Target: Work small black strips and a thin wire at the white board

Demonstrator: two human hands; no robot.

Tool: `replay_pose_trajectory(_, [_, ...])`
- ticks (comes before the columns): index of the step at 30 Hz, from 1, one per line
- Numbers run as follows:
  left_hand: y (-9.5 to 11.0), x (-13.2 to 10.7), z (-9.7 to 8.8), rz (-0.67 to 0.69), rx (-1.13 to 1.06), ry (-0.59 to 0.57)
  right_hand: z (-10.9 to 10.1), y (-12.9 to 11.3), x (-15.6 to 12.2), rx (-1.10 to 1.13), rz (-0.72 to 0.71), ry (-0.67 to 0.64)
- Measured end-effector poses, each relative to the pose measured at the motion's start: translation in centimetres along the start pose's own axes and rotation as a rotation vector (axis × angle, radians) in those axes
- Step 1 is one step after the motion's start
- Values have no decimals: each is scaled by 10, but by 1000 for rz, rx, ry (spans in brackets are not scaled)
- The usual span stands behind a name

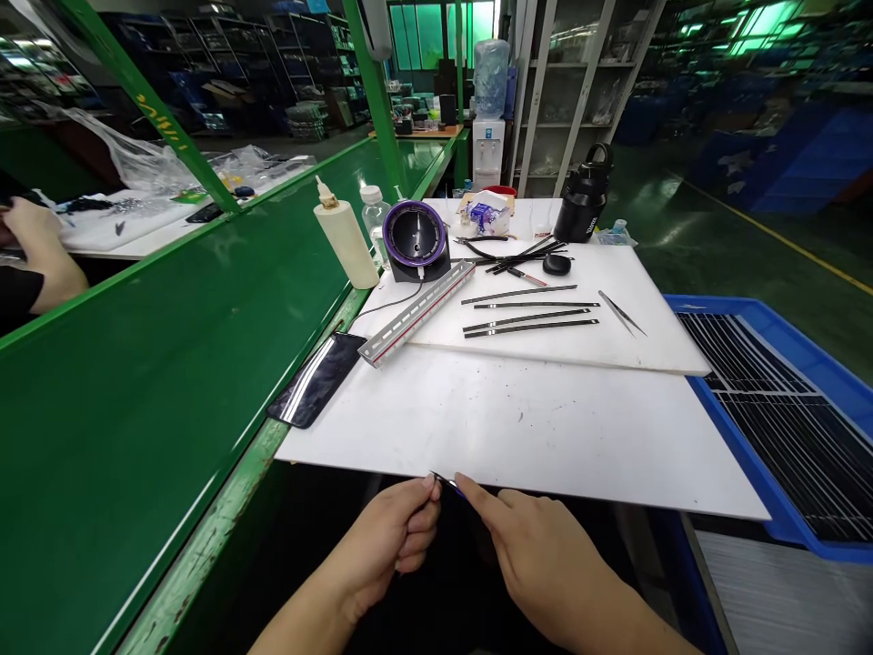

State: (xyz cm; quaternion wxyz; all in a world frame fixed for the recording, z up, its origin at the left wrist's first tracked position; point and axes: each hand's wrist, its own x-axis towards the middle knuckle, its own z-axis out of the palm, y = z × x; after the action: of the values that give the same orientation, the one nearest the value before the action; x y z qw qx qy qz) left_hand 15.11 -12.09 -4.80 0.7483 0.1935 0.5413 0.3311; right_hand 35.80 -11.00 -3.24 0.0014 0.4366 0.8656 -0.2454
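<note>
My left hand (pixel 392 537) and my right hand (pixel 538 546) meet just below the near edge of the white board (pixel 518 428). Both are closed in a pinch on one small dark thin piece (pixel 445 482) held between them; most of it is hidden by the fingers. Further up, on a second white sheet (pixel 647 337), lie several dark thin strips (pixel 528 318), a pair of tweezers (pixel 620 312) and a long metal ruler (pixel 416 314). A black phone (pixel 317 377) lies at the board's left edge.
A green conveyor (pixel 150 364) runs along the left, with another person's hand (pixel 34 241) beyond it. A cream squeeze bottle (pixel 345 235), a purple-ringed device (pixel 416 238), a black bottle (pixel 583 196) and a blue tray of dark strips (pixel 784 409) surround the board.
</note>
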Motion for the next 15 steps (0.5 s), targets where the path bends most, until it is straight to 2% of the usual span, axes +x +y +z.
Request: replay_pose_trajectory(15, [-1,3,1,4,31,35,-8,5,2,-108,-69,14])
